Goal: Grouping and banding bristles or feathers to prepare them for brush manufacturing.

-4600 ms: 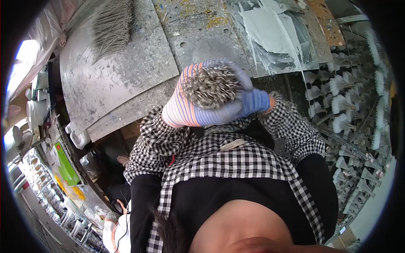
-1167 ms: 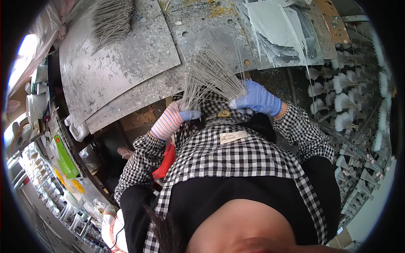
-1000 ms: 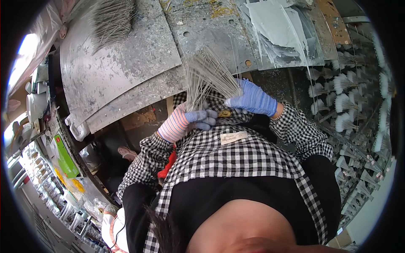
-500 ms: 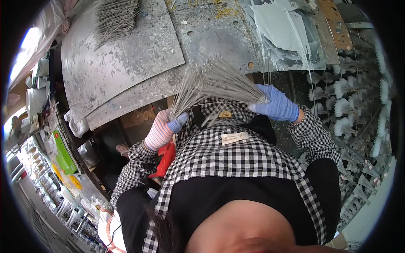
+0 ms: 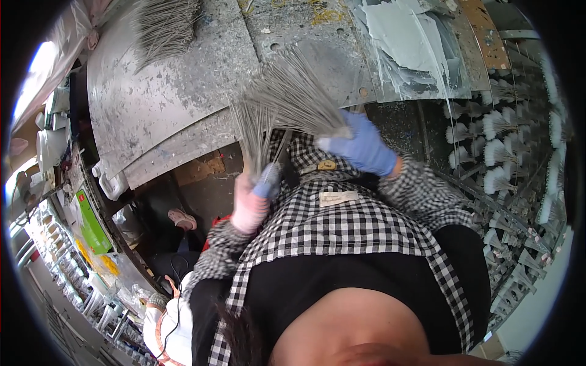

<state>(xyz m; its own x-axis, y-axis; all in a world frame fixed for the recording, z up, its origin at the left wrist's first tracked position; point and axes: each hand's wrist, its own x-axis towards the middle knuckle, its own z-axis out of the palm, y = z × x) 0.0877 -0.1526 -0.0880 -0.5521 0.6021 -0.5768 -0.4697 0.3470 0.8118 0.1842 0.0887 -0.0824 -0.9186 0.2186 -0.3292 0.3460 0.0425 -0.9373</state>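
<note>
My left hand (image 5: 255, 200), in a pink-and-white striped glove with blue fingertips, is closed on a thin bundle of grey wires (image 5: 253, 131) that fans upward. My right hand (image 5: 361, 145), gloved in blue, grips the near end of a thicker bundle of grey wires (image 5: 296, 94). That bundle slants up and left, its far ends spread over the near part of the work table (image 5: 183, 91). The two bundles overlap between my hands, just beyond my checked apron. Motion smears both hands a little. Whether each strand is wire or a stiff bristle is hard to make out.
Another pile of grey wires (image 5: 165, 30) lies at the table's far left. A sheet smeared with whitish paste (image 5: 406, 46) covers its right side. Racks of white fan-shaped bristle tufts (image 5: 503, 131) stand at right. A co-worker's white garment (image 5: 168, 332) shows at lower left.
My right hand has moved left, carrying its bundle, which now slants more steeply. My left hand has shifted slightly right, and its thinner bundle stands more upright. The red object by my left arm is mostly hidden.
</note>
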